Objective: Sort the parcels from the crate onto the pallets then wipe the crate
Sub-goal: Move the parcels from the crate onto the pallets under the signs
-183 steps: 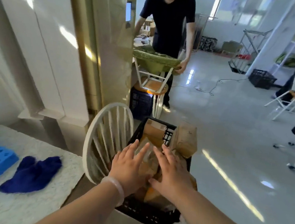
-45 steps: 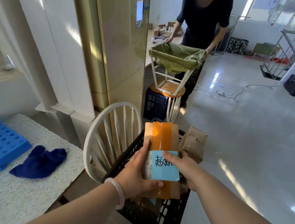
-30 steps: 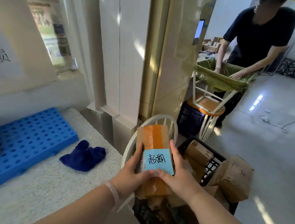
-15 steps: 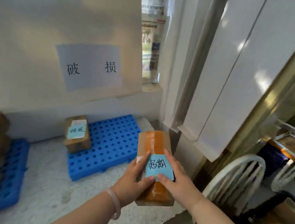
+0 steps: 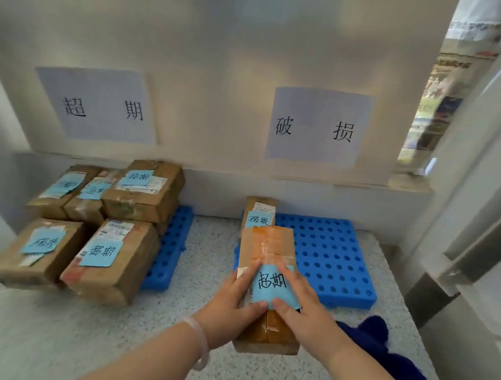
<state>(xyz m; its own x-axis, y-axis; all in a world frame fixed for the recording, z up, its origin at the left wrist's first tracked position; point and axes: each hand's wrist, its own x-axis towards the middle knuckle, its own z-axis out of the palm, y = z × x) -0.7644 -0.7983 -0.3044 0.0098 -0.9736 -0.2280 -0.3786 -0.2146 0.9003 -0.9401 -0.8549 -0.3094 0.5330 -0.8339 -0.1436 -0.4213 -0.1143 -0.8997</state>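
- Parcel (image 5: 266,245), a long, narrow brown cardboard box with glossy orange-brown tape running down its top face and wrinkled clear tape across it, is held between both hands over the table top; I cannot tell whether its near end touches the surface
- left hand (image 5: 228,307) grips the parcel's left side, fingers curled along the edge and thumb laid on the top face
- right hand (image 5: 303,311) grips the right side the same way, its thumb tip almost meeting the left thumb
- blue note (image 5: 274,283), a smooth square of pale blue paper with black handwriting, lies flat on the parcel between the two thumbs
- bracelet (image 5: 199,341), a pale translucent band, circles the left wrist
- table top (image 5: 93,342), grey-white speckled stone, lies under both forearms
- cloth (image 5: 380,349), dark blue and fuzzy, lies crumpled on the table just right of the right forearm
- right pallet (image 5: 328,257), flat bright blue plastic pierced with rows of round holes, lies beyond the right hand
- small parcel (image 5: 258,216), a brown box with a blue note, sits on that pallet's far left corner, just past the held parcel's far end
- left pallet (image 5: 169,243), the same perforated blue plastic, lies well to the left of the left hand
- stacked parcels (image 5: 109,268), squat brown taped boxes with blue handwritten notes, cover most of it
- left sign (image 5: 99,105) and right sign (image 5: 318,126), white paper sheets with large black characters, hang on the plain wall farthest off
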